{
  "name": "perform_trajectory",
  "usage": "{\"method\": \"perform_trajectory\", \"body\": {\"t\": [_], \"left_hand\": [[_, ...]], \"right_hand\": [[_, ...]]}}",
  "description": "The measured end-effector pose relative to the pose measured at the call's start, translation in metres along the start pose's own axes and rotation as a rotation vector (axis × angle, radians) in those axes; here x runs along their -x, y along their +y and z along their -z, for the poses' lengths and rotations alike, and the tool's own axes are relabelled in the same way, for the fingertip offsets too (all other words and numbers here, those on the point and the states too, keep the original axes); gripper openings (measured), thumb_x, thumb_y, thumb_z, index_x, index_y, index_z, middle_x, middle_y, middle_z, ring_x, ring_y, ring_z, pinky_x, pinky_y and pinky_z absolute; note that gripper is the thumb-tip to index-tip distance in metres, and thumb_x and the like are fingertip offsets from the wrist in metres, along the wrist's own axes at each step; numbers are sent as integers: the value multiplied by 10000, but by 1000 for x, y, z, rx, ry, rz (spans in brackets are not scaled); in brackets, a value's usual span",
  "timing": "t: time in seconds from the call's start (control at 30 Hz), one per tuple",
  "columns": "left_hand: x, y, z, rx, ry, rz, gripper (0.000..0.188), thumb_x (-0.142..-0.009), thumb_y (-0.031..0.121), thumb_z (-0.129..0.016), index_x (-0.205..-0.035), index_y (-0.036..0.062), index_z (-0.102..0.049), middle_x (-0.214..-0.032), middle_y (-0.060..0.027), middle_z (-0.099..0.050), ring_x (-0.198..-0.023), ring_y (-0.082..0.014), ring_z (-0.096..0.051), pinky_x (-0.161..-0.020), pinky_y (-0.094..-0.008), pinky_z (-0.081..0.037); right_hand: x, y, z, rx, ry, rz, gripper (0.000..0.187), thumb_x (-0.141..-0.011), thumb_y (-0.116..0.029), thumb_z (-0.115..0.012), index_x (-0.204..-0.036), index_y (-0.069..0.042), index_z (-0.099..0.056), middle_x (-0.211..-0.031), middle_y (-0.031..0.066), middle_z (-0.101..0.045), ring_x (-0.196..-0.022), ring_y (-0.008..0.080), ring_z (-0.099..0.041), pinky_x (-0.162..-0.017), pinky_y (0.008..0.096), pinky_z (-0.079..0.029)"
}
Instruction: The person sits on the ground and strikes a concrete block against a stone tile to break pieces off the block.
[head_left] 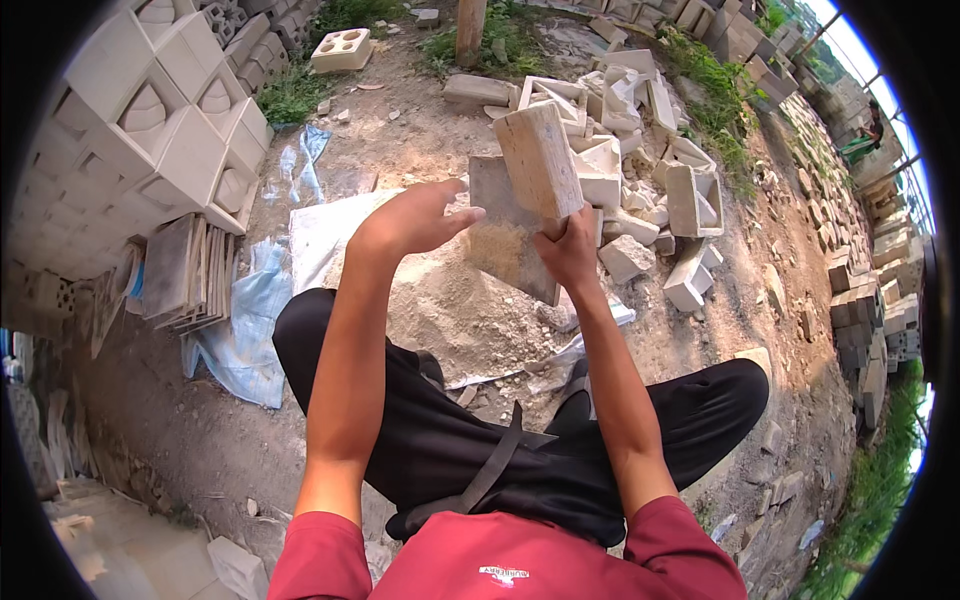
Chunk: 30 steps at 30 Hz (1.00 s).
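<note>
I see bare dirt ground (420, 120) with a sand pile (460, 300), broken concrete blocks (640, 200), blue plastic sheet (245, 330) and stacked flat tiles (185, 270).

Two hands (415, 222), one wooden block (540, 160), one slab (505, 240)

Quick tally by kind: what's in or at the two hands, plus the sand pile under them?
Pale rectangular wooden block, gripped upright in the right hand: 1
Flat grey square slab, behind the block, beside the open left hand: 1
Heap of tan sand on the ground: 1
Hands: 2
Total: 5
</note>
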<state>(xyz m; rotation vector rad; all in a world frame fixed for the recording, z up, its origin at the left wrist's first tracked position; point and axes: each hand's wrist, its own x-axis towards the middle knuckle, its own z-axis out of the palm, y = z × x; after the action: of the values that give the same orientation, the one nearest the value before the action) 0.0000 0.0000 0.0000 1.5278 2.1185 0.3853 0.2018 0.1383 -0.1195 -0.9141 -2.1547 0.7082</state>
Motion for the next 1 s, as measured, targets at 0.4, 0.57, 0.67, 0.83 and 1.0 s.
{"method": "perform_trajectory", "body": {"t": [0.4, 0.57, 0.67, 0.83, 1.0], "left_hand": [[-66, -41, -77, 74, 539, -281, 528, -854, 201, -672, -1316, 50, -467, -1345, -198, -480, -1260, -328, -452, -1051, -377, -378], [-98, -27, -100, 781, 277, -453, 395, -851, 39, -569, -1243, 30, -522, -1347, -143, -457, -1260, -260, -438, -1044, -364, -364], [-104, -34, -96, 1005, 180, -455, 291, -928, 46, -446, -1198, 14, -551, -1204, -143, -564, -1126, -238, -524, -978, -332, -397], [-108, -43, -93, 761, 429, -451, 299, -969, 224, -466, -1174, 31, -567, -1137, -184, -610, -1091, -276, -567, -955, -346, -419], [-85, -25, -83, 442, 464, -208, 494, -911, 473, -563, -1236, 106, -501, -1174, -173, -602, -1143, -282, -551, -962, -372, -425]], "right_hand": [[1, -6, 4, -266, -128, 140, 542, -618, -18, -662, -1154, -8, -585, -1150, 191, -559, -1050, 340, -570, -880, 388, -465], [7, -13, 6, -429, -114, 136, 461, -650, -25, -662, -1105, 21, -602, -1019, 153, -640, -956, 247, -614, -822, 344, -475], [14, -29, 17, -460, -390, -345, 405, -690, -52, -674, -1082, 30, -614, -982, 119, -656, -889, 184, -617, -789, 316, -484], [15, -12, 7, -705, -343, -261, 366, -730, -44, -669, -1077, 58, -611, -992, 114, -660, -894, 177, -624, -791, 316, -499], [6, -11, 20, -1131, -311, -267, 354, -794, 58, -551, -1146, 100, -553, -1124, 201, -623, -1038, 311, -634, -898, 406, -538]]}}
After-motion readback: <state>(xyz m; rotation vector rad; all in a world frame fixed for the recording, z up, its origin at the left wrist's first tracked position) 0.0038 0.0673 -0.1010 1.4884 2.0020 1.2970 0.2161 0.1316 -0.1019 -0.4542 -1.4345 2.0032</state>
